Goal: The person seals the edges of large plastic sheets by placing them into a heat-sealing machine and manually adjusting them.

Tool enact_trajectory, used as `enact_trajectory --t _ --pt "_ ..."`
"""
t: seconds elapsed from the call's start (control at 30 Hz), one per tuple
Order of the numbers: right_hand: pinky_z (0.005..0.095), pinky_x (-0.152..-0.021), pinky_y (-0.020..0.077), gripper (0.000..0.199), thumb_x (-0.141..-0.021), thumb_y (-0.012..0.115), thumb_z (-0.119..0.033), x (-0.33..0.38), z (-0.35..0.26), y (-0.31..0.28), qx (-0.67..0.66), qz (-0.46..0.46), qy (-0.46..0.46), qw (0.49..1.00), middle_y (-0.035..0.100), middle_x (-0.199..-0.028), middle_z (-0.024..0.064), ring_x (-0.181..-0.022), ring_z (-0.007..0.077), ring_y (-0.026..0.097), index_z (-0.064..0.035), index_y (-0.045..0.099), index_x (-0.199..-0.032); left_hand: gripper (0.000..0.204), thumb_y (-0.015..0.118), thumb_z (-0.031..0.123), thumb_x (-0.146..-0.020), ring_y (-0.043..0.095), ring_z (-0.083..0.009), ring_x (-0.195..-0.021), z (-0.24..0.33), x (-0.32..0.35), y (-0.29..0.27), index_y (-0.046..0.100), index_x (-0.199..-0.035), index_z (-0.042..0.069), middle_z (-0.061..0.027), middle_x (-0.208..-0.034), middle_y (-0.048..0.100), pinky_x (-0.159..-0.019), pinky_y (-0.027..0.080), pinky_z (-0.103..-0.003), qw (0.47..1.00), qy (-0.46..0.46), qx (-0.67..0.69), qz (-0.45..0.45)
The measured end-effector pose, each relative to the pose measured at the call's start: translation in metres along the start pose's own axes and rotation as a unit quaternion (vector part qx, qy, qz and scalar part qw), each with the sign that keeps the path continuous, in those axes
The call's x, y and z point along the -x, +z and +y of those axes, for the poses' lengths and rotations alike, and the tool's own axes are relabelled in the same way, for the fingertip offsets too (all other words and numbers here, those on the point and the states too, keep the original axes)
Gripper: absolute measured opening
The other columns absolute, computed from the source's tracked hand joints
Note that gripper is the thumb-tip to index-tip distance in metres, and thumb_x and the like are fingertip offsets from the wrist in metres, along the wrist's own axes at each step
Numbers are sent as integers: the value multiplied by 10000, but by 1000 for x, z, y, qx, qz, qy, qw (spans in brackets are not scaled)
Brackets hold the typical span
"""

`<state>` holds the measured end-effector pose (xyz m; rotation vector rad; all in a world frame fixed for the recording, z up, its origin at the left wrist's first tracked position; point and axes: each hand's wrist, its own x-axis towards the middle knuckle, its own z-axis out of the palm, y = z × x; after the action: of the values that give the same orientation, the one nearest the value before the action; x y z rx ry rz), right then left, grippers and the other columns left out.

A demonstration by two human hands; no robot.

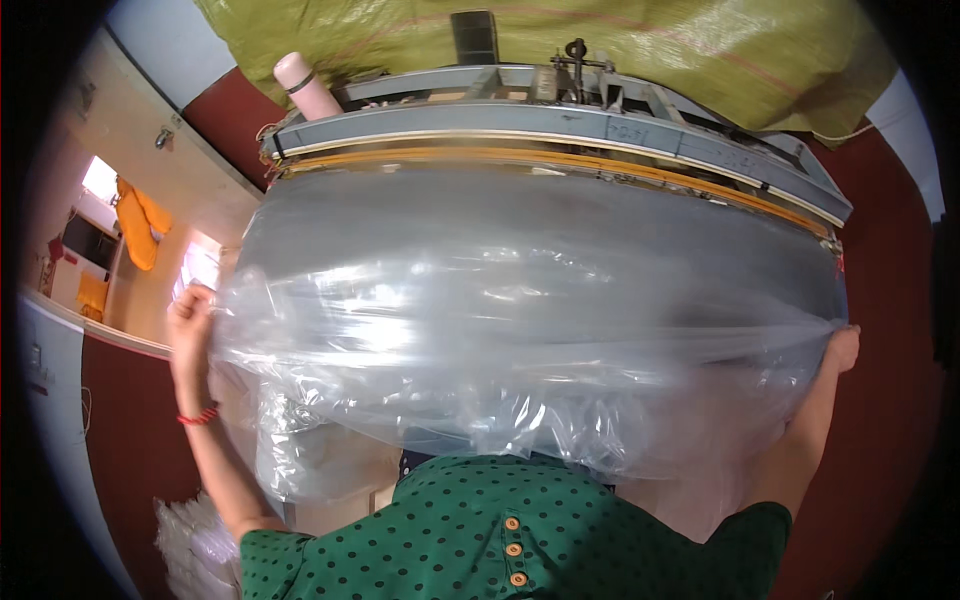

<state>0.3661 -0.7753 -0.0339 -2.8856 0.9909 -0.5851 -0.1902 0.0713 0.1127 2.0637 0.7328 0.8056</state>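
A wide sheet of clear plastic film (520, 340) is stretched between my two hands, its far part lying over a grey work surface (540, 205). My left hand (192, 310), above a red bracelet, pinches the film's left edge. At the opposite edge my right hand (845, 347) is closed on a gathered corner, with the film pulled into folds toward it. The near part of the film hangs down in shiny wrinkles in front of my body. Across the far side of the surface runs a long grey metal bar with an orange strip (520, 158).
A pink bottle (306, 88) stands at the far left of the machine frame (440, 120), and a dark phone-like slab (474, 38) at its back. A yellow-green woven sheet (640, 50) covers the background. More bundled plastic (195, 545) lies low on the left, near an opening in the wall.
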Motion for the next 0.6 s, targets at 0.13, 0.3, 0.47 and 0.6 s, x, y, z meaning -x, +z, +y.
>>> enact_trajectory --t 0.13,0.3,0.47,0.6 --pt "491 -794 483 327 -927 372 -315 4 0 -3 2 2 -19 1000 634 -1064 159 -989 375 601 -113 551 -1113 120 623 116 -865 492 -55 -692 57 -79 -70 575 -816 17 -3 -726 568 -625 411 -226 958 -13 -262 121" --pt "488 -820 474 330 -919 406 -324 0 1 0 7 -5 -2 1000 618 -1107 157 -1028 366 586 -120 539 -1142 155 543 131 -897 541 -205 -785 109 -43 35 553 -983 3 -146 -859 558 -687 436 -325 895 335 -209 208" --pt "492 -825 471 346 -924 390 -341 -14 10 13 14 5 -21 1000 611 -1120 156 -1036 377 578 -120 536 -1146 461 523 217 -835 367 -322 -1286 37 14 169 497 -1276 85 -140 -1369 435 -1060 269 -435 777 287 -423 -367" --pt "495 -834 466 353 -924 385 -339 -19 14 18 19 -13 -13 1000 603 -1136 157 -1037 384 574 -130 531 -1169 539 574 305 -867 390 -331 -1232 -8 -21 146 432 -1319 48 -177 -1337 431 -1030 285 -470 863 186 -463 -77"
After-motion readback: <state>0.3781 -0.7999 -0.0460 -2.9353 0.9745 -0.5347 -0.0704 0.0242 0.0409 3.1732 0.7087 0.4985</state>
